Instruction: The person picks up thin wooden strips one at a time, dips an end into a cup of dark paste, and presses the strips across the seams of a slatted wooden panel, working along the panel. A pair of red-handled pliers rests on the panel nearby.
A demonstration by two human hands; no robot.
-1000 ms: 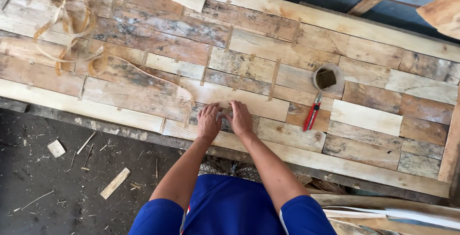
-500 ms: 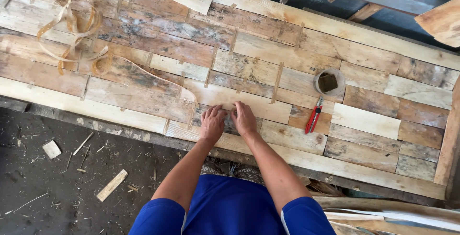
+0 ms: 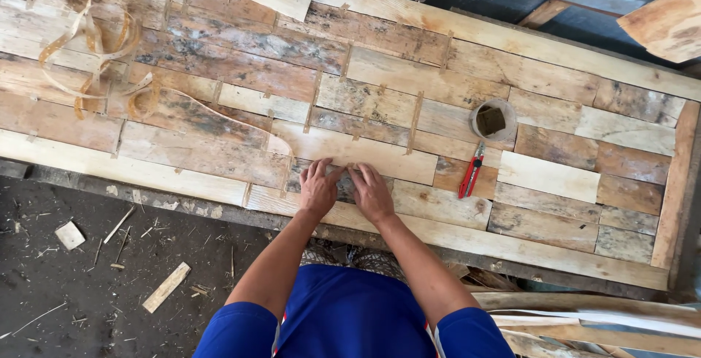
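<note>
On patchwork plank panel [image 3: 380,73], left hand [image 3: 319,188], right hand [image 3: 371,193], fingers flat, holding nothing, dark littered floor [image 3: 87,270].

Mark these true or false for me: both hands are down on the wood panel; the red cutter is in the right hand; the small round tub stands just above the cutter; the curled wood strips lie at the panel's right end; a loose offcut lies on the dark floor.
1. Both hands, left hand and right hand, rest on the wood panel: true.
2. The red cutter is in the right hand: false, it lies on the panel, apart from both hands.
3. The small round tub stands just above the cutter: true.
4. The curled wood strips lie at the right end: false, they lie at the left end.
5. A loose offcut lies on the floor: true.
</note>
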